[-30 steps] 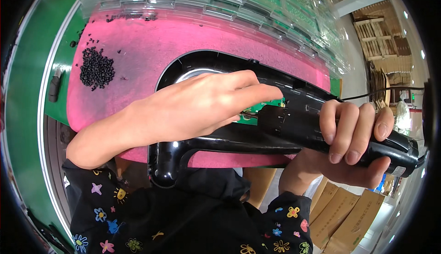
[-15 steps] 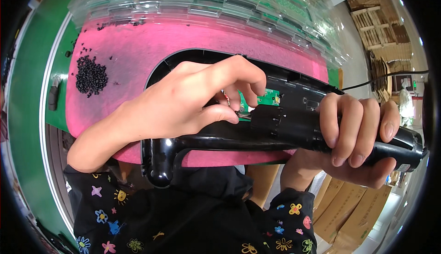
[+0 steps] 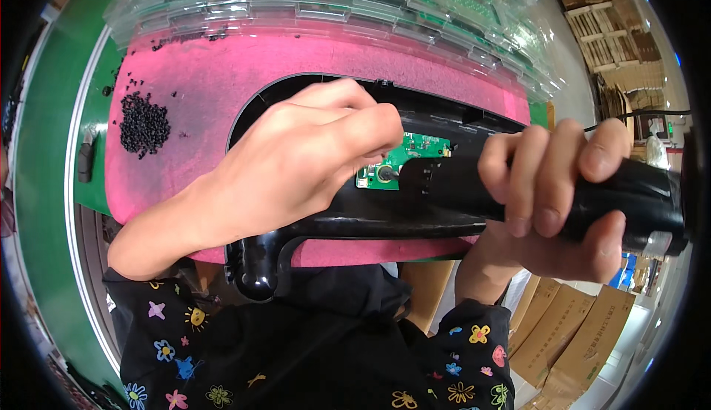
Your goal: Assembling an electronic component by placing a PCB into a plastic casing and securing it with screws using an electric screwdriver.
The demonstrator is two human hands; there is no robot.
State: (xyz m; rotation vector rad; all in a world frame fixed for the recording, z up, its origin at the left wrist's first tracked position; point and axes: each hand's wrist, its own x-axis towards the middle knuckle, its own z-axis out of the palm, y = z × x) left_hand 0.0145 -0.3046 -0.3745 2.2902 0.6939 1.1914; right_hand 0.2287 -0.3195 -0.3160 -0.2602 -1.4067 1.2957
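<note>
A long black plastic housing (image 3: pixel 370 226) lies open side up in front of me, a rounded stub at its near left. Inside it sits a green circuit board (image 3: pixel 427 144), partly hidden by my hands. My right hand (image 3: pixel 552 180) wraps round a black electric screwdriver (image 3: pixel 444 182), held almost level and pointing left. Its bit reaches a round spot at the board's near edge. Over the housing's left half, my left hand (image 3: pixel 296 154) is closed with fingers curled under; whatever the fingertips pinch is hidden from sight.
A heap of small black screws (image 3: pixel 144 125) lies on the left of the pink mat (image 3: pixel 200 77). Stacked clear plastic trays (image 3: pixel 333 10) with green boards line the back. A dark handle-like tool (image 3: pixel 87 158) rests on the green table. Cardboard boxes (image 3: pixel 555 336) stand at the lower right.
My left hand has drawn back leftward from the screwdriver's tip, its fingers curling in, uncovering more of the board. My right hand and the screwdriver have shifted slightly up and left.
</note>
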